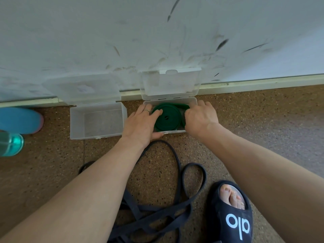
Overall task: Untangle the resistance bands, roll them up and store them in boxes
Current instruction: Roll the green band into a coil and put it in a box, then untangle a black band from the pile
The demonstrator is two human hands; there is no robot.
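A rolled green resistance band (pixel 169 118) lies inside the right clear plastic box (pixel 192 100), whose lid stands open against the wall. My left hand (pixel 142 124) lies over the box's left side, its straight fingers pressing on the roll and its thumb under the front rim. My right hand (pixel 201 118) curls its fingers over the roll's loose right end inside the box. A second clear box (pixel 77 120) stands empty to the left, lid open. A dark blue band (pixel 157 213) lies tangled in loops on the floor near my arms.
The boxes stand on a speckled brown floor against a scuffed white wall (pixel 105 41) with a skirting board. A blue rolled object (pixel 19 120) and a teal bottle (pixel 10 144) lie at far left. My foot in a black slipper (pixel 231 213) is at the lower right.
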